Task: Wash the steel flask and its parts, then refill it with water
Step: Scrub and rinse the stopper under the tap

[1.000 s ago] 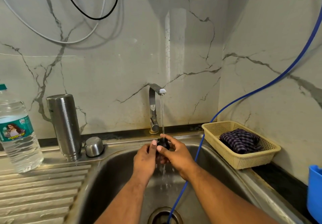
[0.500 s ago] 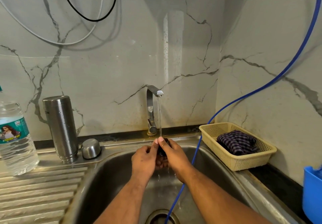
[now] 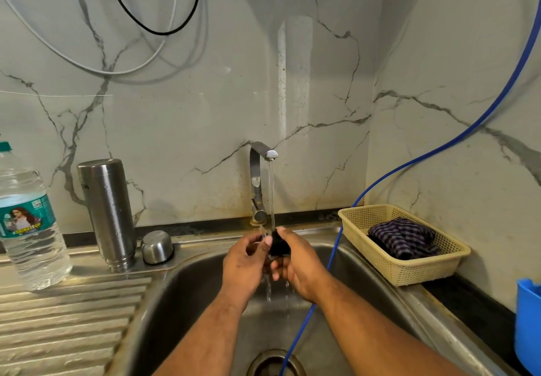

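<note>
The steel flask body [image 3: 108, 211] stands upside down on the sink's left ledge, wet with drops. Its small steel cup lid [image 3: 157, 246] sits upside down beside it. Over the basin, my right hand [image 3: 298, 267] grips a small black stopper [image 3: 278, 245] under the running stream from the tap [image 3: 259, 182]. My left hand [image 3: 244, 261] is cupped against the stopper's left side, thumb touching it. Water runs off below both hands. Most of the stopper is hidden by my fingers.
A large plastic water bottle [image 3: 27, 229] stands on the ribbed draining board [image 3: 58, 326]. A blue hose [image 3: 333, 258] drops into the sink basin [image 3: 181, 302] by the drain. A yellow basket [image 3: 409, 270] with a checked cloth sits right. A blue container [image 3: 528, 323] is at the right edge.
My hands have shifted slightly on the stopper under the stream, with the left hand opening a little. The flask, lid and bottle have stayed put.
</note>
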A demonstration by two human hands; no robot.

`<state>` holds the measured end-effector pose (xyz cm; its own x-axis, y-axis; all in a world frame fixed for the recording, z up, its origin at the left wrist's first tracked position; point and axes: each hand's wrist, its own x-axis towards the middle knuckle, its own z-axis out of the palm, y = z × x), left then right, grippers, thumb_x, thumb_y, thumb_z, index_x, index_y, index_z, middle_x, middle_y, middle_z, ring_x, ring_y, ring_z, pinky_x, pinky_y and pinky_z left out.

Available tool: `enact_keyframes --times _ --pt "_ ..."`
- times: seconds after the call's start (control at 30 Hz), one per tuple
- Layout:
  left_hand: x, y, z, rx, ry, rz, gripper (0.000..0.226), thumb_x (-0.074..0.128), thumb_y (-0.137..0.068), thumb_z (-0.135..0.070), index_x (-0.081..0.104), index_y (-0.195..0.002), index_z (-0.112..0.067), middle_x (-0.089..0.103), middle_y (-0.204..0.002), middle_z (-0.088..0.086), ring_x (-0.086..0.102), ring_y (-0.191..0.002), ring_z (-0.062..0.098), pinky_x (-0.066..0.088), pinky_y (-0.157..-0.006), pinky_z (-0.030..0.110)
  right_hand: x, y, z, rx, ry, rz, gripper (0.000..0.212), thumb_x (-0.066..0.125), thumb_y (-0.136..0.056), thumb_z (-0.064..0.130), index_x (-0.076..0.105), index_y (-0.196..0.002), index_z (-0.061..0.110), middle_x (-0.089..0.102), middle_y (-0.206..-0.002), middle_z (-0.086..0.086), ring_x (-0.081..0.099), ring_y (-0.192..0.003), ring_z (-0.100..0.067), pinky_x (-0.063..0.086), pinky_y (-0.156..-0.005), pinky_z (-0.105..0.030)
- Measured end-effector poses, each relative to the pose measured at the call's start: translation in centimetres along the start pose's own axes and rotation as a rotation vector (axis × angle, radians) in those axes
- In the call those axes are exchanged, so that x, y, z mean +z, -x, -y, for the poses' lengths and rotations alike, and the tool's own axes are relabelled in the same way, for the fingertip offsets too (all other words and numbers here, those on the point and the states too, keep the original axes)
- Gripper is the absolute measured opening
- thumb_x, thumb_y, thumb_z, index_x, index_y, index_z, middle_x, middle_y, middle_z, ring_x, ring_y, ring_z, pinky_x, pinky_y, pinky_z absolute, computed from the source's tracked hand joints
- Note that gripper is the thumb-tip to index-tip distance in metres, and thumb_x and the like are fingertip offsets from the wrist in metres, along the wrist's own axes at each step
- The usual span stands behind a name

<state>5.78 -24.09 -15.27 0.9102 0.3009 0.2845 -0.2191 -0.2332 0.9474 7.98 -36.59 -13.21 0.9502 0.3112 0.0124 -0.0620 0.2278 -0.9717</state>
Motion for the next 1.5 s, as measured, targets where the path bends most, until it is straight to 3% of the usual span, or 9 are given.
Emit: enact_keyframes --times 0.1,0.23,0.4,0.53,0.67,0.83,1.07,1.3,1.5 --pt "-0.1 0.1 0.1 -0.098 0.038 -0.061 0.05 0.054 -0.093 -0.063 0.075 -0.089 -0.018 0.075 -0.078 0.006 0.074 -0.08 0.026 0.062 -0.076 0.042 0.0 0.2 -0.3 -0.059 0.118 0.026 0.025 0.058 -0.104 0.027 0.062 -0.128 0.022 0.071 -0.109 -0.015 0.064 -0.068 -0.017 0.055 -0.056 -0.031" --pt "-0.1 0.4 -0.2 -0.118 0.097 -0.03 0.044 0.052 -0.097 -0.058 0.07 -0.103 -0.018 0.074 -0.086 0.004 0.072 -0.078 0.015 0.054 -0.06 0.023 -0.2 0.2 -0.4 -0.112 0.137 -0.015 0.035 0.069 -0.097 0.021 0.06 -0.131 0.023 0.072 -0.107 -0.012 0.07 -0.075 -0.021 0.061 -0.067 -0.034" --pt "0.1 0.2 -0.6 -0.128 0.219 0.037 0.023 0.054 -0.102 -0.041 0.069 -0.116 -0.029 0.074 -0.11 0.003 0.071 -0.101 0.018 0.059 -0.091 0.039 -0.5 0.1 -0.2 -0.198 0.247 -0.104 0.059 0.078 -0.09 0.016 0.054 -0.142 0.026 0.059 -0.13 0.001 0.075 -0.088 -0.02 0.064 -0.072 -0.032" --pt "-0.1 0.3 -0.8 -0.198 0.257 0.059 0.034 0.052 -0.103 -0.045 0.074 -0.11 -0.021 0.078 -0.098 0.005 0.074 -0.096 0.024 0.06 -0.091 0.043 -0.3 0.1 0.0 -0.265 0.452 -0.183 0.064 0.08 -0.087 0.02 0.053 -0.142 0.039 0.054 -0.13 0.007 0.071 -0.094 -0.018 0.061 -0.068 -0.023" --pt "-0.1 0.4 -1.1 -0.158 0.276 0.073 0.028 0.057 -0.1 -0.045 0.071 -0.118 -0.029 0.076 -0.11 -0.002 0.069 -0.108 0.018 0.056 -0.098 0.043 -0.4 -0.1 -0.2 -0.353 0.659 -0.252 0.064 0.082 -0.085 0.03 0.054 -0.142 0.041 0.046 -0.126 0.011 0.052 -0.114 -0.006 0.046 -0.081 -0.01" --pt "0.3 0.1 -1.1 -0.167 0.328 0.016 0.02 0.056 -0.104 -0.03 0.07 -0.116 -0.026 0.075 -0.113 0.005 0.071 -0.106 0.021 0.059 -0.09 0.039 -0.8 -0.4 -0.3 -0.402 0.779 -0.228 0.075 0.083 -0.083 0.026 0.047 -0.146 0.041 0.047 -0.126 0.015 0.043 -0.123 -0.008 0.045 -0.105 -0.028" --pt "0.3 0.3 -1.6 -0.246 0.453 0.061 0.033 0.045 -0.107 -0.037 0.067 -0.122 -0.018 0.077 -0.109 0.012 0.074 -0.103 0.029 0.06 -0.091 0.047 -1.1 0.1 0.4 -0.366 0.548 -0.145 0.06 0.086 -0.081 0.017 0.057 -0.128 0.04 0.06 -0.125 0.015 0.056 -0.102 0.005 0.047 -0.062 -0.004" --pt "0.4 0.4 -1.5 -0.194 0.398 0.063 0.024 0.054 -0.105 -0.025 0.069 -0.122 -0.02 0.077 -0.109 0.007 0.073 -0.103 0.029 0.06 -0.092 0.048 -1.4 -0.3 0.2 -0.371 0.573 -0.142 0.053 0.082 -0.084 0.013 0.065 -0.13 0.035 0.063 -0.129 0.013 0.055 -0.122 -0.004 0.046 -0.092 -0.014" --pt "-0.3 0.6 -1.5 -0.179 0.446 0.141 0.031 0.065 -0.097 -0.027 0.065 -0.128 -0.025 0.075 -0.115 0.006 0.073 -0.106 0.028 0.06 -0.092 0.044 -1.5 -0.6 0.1 -0.375 0.508 -0.217 0.041 0.077 -0.091 0.026 0.067 -0.131 0.032 0.067 -0.122 0.015 0.058 -0.116 -0.001 0.047 -0.086 -0.014"
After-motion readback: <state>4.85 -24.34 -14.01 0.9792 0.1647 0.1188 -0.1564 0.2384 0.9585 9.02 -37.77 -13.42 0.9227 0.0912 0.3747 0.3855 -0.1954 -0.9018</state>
